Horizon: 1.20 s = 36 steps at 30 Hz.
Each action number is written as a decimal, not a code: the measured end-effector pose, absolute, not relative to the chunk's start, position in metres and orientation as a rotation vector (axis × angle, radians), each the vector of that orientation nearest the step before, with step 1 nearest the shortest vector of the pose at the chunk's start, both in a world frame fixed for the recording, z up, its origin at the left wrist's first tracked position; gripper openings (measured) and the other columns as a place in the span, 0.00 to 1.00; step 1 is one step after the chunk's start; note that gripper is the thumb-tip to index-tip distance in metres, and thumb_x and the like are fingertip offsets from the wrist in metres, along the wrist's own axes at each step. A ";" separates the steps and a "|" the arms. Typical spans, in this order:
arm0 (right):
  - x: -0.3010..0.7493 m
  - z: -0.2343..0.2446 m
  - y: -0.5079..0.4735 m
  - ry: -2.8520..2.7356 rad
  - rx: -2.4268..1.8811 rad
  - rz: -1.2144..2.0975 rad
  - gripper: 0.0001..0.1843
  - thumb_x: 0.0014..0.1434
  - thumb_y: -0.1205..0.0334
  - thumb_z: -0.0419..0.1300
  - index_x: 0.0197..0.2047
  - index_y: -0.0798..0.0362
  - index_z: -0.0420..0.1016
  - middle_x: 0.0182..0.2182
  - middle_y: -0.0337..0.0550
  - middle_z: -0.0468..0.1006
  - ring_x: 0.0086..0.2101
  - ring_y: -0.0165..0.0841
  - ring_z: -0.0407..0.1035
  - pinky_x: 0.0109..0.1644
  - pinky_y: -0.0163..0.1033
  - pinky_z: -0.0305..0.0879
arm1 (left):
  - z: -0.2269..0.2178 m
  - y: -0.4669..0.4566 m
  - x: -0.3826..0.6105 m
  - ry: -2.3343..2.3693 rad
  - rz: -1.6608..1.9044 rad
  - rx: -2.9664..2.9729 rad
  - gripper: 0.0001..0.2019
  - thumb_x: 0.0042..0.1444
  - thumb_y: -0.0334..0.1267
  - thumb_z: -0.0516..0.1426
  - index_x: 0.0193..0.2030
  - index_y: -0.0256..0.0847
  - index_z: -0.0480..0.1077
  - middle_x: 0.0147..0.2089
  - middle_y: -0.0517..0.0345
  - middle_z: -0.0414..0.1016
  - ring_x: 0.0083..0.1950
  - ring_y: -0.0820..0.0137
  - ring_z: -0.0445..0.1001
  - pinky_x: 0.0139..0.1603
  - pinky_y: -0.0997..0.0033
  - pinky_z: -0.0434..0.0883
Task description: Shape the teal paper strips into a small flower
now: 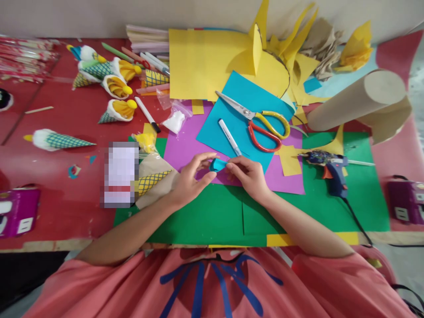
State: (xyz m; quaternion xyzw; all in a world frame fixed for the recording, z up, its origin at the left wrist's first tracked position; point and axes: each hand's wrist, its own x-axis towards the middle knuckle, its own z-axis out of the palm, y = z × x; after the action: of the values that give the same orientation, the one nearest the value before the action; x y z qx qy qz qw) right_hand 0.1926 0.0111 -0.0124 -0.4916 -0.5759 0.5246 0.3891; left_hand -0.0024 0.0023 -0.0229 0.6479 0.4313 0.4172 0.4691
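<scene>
A small piece of blue paper (217, 165), curled into a roll or cone, is held above the purple sheet. My right hand (247, 176) pinches its right end between thumb and fingertips. Around its left end curves my left hand (194, 177), with thumb and fingers apart; whether they touch the paper I cannot tell. Just beyond my hands, a white marker (229, 137) and scissors (250, 115) with one red and one yellow handle lie on a blue sheet (209, 128). That sheet rests over a purple sheet (179, 152) and green sheets (198, 216).
A glue gun (334, 174) with a cord lies at right, below a cardboard tube (351, 104). Yellow sheets (198, 62) and cut scraps fill the back. At left are several decorated paper cones (66, 139), a black-capped marker (147, 114) and a small plastic bag (177, 118).
</scene>
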 end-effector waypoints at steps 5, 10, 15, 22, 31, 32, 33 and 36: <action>0.192 -0.015 0.012 -1.371 -1.254 1.397 0.14 0.58 0.50 0.60 0.38 0.53 0.74 0.30 0.42 0.78 0.30 0.31 0.72 0.34 0.37 0.69 | -0.023 0.003 -0.002 1.095 1.069 1.553 0.18 0.57 0.40 0.59 0.55 0.45 0.66 0.52 0.53 0.75 0.46 0.71 0.77 0.47 0.72 0.75; 0.193 -0.013 0.012 -1.385 -1.148 1.441 0.15 0.59 0.54 0.60 0.48 0.51 0.69 0.34 0.42 0.77 0.31 0.29 0.73 0.37 0.37 0.70 | -0.023 0.003 -0.002 1.081 1.089 1.609 0.18 0.55 0.38 0.61 0.53 0.44 0.67 0.50 0.53 0.75 0.47 0.71 0.76 0.49 0.71 0.74; 0.195 -0.012 0.014 -1.722 -1.037 1.127 0.14 0.61 0.61 0.58 0.50 0.49 0.71 0.47 0.48 0.76 0.48 0.36 0.70 0.52 0.45 0.68 | -0.017 0.007 -0.002 1.126 1.091 1.680 0.15 0.56 0.39 0.61 0.50 0.43 0.69 0.48 0.53 0.73 0.47 0.70 0.74 0.48 0.70 0.74; 0.194 -0.014 0.014 -1.686 -1.064 1.146 0.12 0.59 0.57 0.61 0.46 0.50 0.74 0.44 0.47 0.79 0.46 0.37 0.72 0.53 0.46 0.67 | -0.019 0.006 -0.003 1.059 1.063 1.705 0.21 0.53 0.40 0.63 0.53 0.45 0.68 0.50 0.51 0.72 0.50 0.66 0.73 0.50 0.66 0.75; 0.195 -0.013 0.012 -1.578 -1.065 1.291 0.12 0.63 0.54 0.55 0.40 0.52 0.76 0.38 0.45 0.80 0.40 0.34 0.74 0.48 0.42 0.69 | -0.023 0.003 -0.003 1.065 1.039 1.645 0.21 0.52 0.39 0.64 0.53 0.44 0.66 0.47 0.53 0.74 0.45 0.70 0.76 0.48 0.70 0.74; 0.195 -0.013 0.012 -1.595 -1.035 1.285 0.11 0.63 0.55 0.55 0.39 0.52 0.76 0.38 0.45 0.80 0.41 0.34 0.74 0.48 0.43 0.68 | -0.022 0.003 -0.003 1.088 1.021 1.645 0.20 0.52 0.40 0.64 0.51 0.44 0.67 0.46 0.54 0.74 0.45 0.69 0.76 0.47 0.70 0.74; 0.195 -0.012 0.012 -1.609 -1.007 1.277 0.10 0.63 0.57 0.56 0.39 0.52 0.76 0.39 0.45 0.80 0.41 0.34 0.73 0.49 0.43 0.68 | -0.022 0.003 -0.003 1.117 1.002 1.651 0.20 0.51 0.41 0.64 0.50 0.43 0.67 0.45 0.54 0.75 0.45 0.69 0.76 0.47 0.70 0.73; 0.194 -0.011 0.013 -1.637 -0.946 1.258 0.08 0.63 0.60 0.56 0.38 0.51 0.76 0.39 0.46 0.80 0.42 0.34 0.73 0.49 0.42 0.68 | -0.020 0.003 -0.004 1.189 0.967 1.693 0.18 0.49 0.43 0.65 0.44 0.42 0.69 0.41 0.56 0.76 0.43 0.68 0.76 0.45 0.70 0.73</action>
State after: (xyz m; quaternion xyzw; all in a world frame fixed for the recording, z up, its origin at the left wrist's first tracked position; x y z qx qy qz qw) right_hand 0.1943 0.0130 -0.0107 -0.3779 -0.6535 0.5024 0.4216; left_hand -0.0035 0.0033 -0.0201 0.6741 0.4735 0.3851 0.4161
